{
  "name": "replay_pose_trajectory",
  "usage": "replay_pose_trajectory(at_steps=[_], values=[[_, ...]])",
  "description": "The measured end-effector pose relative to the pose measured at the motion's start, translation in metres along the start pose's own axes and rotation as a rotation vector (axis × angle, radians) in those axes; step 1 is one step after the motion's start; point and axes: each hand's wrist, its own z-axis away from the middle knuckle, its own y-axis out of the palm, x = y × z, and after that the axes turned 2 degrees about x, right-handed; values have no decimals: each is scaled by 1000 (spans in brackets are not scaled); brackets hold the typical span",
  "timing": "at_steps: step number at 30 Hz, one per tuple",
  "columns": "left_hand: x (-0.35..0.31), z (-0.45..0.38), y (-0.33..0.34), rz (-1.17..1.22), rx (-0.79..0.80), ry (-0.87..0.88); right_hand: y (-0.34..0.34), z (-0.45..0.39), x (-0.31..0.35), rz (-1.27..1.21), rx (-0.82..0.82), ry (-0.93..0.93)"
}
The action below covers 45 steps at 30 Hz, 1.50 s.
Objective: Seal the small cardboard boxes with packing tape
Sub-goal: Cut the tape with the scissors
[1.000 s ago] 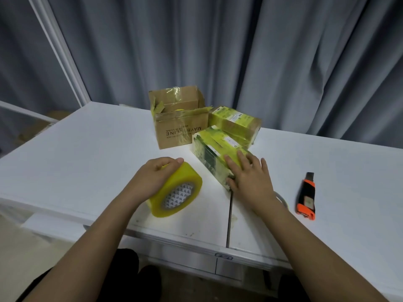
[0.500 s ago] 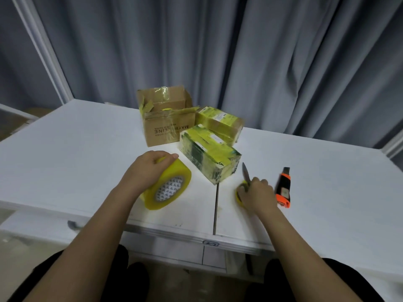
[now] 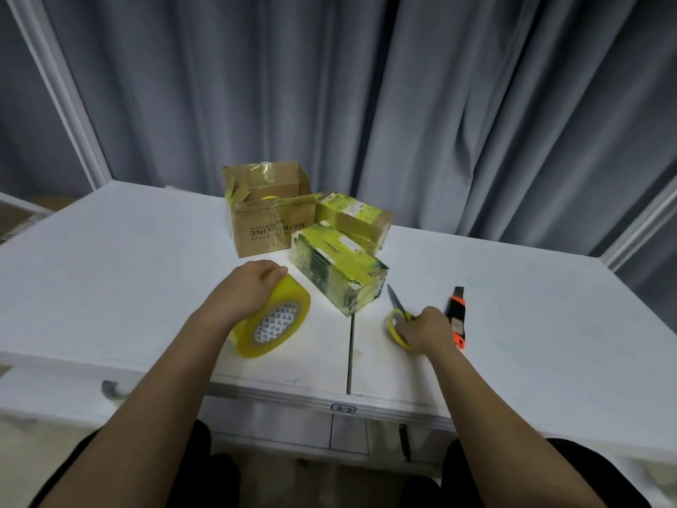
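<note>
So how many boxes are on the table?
3: an open brown box at the back, a taped box right of it, another taped box nearer. Others may hide behind.

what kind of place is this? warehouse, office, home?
Probably a small packing station set up indoors, not a big warehouse. A white table stands against grey curtains, with taped boxes, a tape roll and a box cutter laid out on it.
</note>
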Motion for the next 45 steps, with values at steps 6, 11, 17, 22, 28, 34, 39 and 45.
replay_pose_trajectory(at_steps=[6,11,17,22,28,34,39,45], values=[[-13,-4,-3,-185,116,-41,-14,31,-14,-495,-76,-126],[-30,-7,-4,-298,112,-102,-23,65,-2,-682,147,-234],[-28,8,16,-317,-170,-38,-14,87,18,-738,327,-254],[-19,7,15,-282,-161,-71,-1,82,15,-664,429,-175],[-14,6,17,-266,-167,-67,3,77,12,-608,643,-114],[-13,6,17,-241,-183,-59,11,76,13,-588,714,-64],[-14,8,18,-242,-173,-53,24,75,28,-612,753,-60],[-12,11,17,-227,-170,-36,31,72,56,-769,787,-2]])
